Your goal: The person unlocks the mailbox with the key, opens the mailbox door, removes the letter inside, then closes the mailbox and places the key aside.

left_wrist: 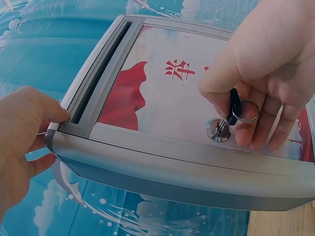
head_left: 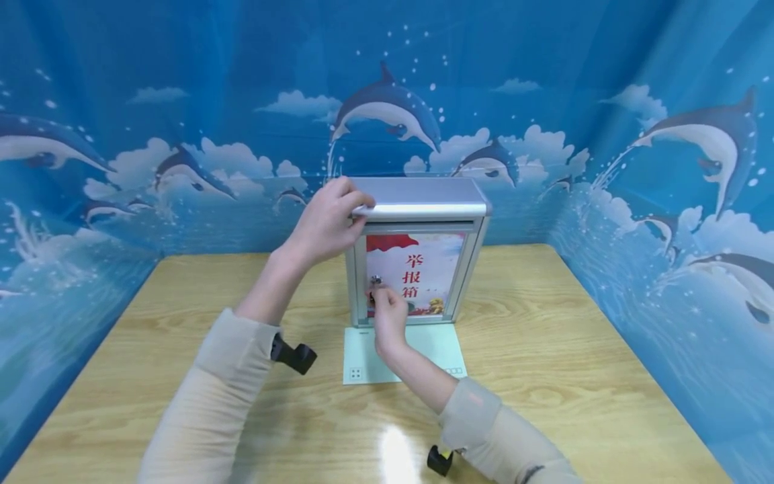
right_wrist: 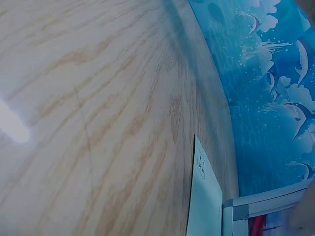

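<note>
A silver metal box (head_left: 423, 195) with a slot near its top and red Chinese characters on its front panel stands upright on the table. My left hand (head_left: 326, 218) holds the box's upper left corner, thumb at the front edge. Low on the left of the panel, my right hand (head_left: 391, 317) pinches a black-headed key (left_wrist: 235, 105) on a metal ring (left_wrist: 248, 111). The key's tip is at the round chrome lock (left_wrist: 218, 130); how deep it sits I cannot tell. A pale green envelope (head_left: 363, 353) lies flat in front of the box, under my right forearm.
The wood-grain table (head_left: 544, 376) carries the box and envelope. Blue curtains (head_left: 242, 60) printed with dolphins and clouds surround it at the back and sides. Black wrist mounts (head_left: 296, 356) hang at both of my sleeves.
</note>
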`<state>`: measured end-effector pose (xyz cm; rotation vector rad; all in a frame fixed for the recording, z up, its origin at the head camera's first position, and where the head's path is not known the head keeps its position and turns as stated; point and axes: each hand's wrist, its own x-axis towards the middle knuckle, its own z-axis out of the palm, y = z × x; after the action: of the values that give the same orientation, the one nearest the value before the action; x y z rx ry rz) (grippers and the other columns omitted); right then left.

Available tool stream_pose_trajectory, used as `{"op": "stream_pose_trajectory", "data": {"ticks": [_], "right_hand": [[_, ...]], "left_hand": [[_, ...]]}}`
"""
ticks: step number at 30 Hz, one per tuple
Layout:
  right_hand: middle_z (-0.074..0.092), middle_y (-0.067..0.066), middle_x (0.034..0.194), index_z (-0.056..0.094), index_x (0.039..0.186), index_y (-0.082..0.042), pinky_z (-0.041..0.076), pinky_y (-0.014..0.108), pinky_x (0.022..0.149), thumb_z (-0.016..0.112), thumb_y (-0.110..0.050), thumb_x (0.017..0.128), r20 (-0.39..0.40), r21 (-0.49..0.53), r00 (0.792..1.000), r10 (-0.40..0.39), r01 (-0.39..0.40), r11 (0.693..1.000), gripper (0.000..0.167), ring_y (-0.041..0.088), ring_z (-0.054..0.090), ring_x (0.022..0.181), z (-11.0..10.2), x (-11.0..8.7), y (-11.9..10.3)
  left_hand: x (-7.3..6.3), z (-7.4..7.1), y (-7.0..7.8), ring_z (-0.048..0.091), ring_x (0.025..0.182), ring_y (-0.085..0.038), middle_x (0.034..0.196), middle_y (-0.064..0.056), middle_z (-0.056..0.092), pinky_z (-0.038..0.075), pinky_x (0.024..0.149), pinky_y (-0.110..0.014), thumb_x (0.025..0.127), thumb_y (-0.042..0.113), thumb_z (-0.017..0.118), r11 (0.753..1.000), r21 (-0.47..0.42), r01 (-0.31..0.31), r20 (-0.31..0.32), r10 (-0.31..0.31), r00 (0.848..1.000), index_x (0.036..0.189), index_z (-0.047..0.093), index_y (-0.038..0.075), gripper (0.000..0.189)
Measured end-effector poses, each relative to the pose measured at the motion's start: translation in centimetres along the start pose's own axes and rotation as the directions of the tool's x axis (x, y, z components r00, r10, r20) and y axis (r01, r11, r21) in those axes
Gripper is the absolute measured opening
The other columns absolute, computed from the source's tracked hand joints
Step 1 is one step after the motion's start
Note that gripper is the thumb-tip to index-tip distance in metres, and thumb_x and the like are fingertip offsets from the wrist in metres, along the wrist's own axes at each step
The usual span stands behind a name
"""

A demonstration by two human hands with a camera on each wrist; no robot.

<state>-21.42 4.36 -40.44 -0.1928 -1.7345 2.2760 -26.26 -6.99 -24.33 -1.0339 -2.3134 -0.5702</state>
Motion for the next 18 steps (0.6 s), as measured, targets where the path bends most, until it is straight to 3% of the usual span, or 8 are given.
{"op": "stream_pose_trajectory", "data": {"ticks": [6,10,15,18], "right_hand": [[0.055,0.002,0.076,0.046,0.060,-0.010,0.045,0.035,0.072,0.044,-0.003,0.086,0.083,-0.008,0.994,0.066,-0.066,0.998,0.028,0.014,0.048,0.069,-0.5,-0.4,-0.8],[0.058,0.003,0.079,0.058,0.075,0.000,0.048,0.036,0.079,0.046,-0.004,0.087,0.139,-0.040,0.984,0.109,-0.105,0.994,0.018,0.016,0.055,0.075,-1.0,-0.6,-1.5],[0.060,0.007,0.080,0.058,0.094,0.014,0.051,0.032,0.076,0.045,-0.007,0.090,0.225,-0.187,0.958,0.177,-0.136,0.973,0.025,0.015,0.057,0.075,-2.5,0.1,-2.1],[0.061,0.009,0.082,0.059,0.094,0.012,0.052,0.036,0.076,0.043,-0.008,0.090,0.284,-0.304,0.929,0.238,-0.148,0.941,0.026,0.014,0.058,0.075,-3.9,0.7,-2.3]], "left_hand": [[0.0,-0.2,0.1,0.050,0.088,-0.024,0.095,-0.010,0.056,0.043,0.079,-0.035,0.083,0.001,0.063,1.000,0.027,0.006,0.027,-0.007,1.000,0.099,0.067,0.001,0.017],[0.3,-0.4,0.2,0.049,0.089,-0.025,0.096,-0.010,0.056,0.042,0.080,-0.036,0.084,0.003,0.063,0.998,0.056,0.009,0.054,-0.012,0.998,0.100,0.066,0.003,0.017],[0.5,-0.4,0.1,0.050,0.091,-0.026,0.099,-0.010,0.057,0.042,0.081,-0.037,0.084,0.003,0.062,0.998,0.062,0.005,0.071,-0.009,0.997,0.100,0.066,0.003,0.017],[0.6,-0.3,0.1,0.050,0.092,-0.026,0.101,-0.010,0.058,0.042,0.083,-0.038,0.084,0.003,0.062,0.998,0.058,0.004,0.078,-0.009,0.997,0.101,0.065,0.004,0.017]]}}
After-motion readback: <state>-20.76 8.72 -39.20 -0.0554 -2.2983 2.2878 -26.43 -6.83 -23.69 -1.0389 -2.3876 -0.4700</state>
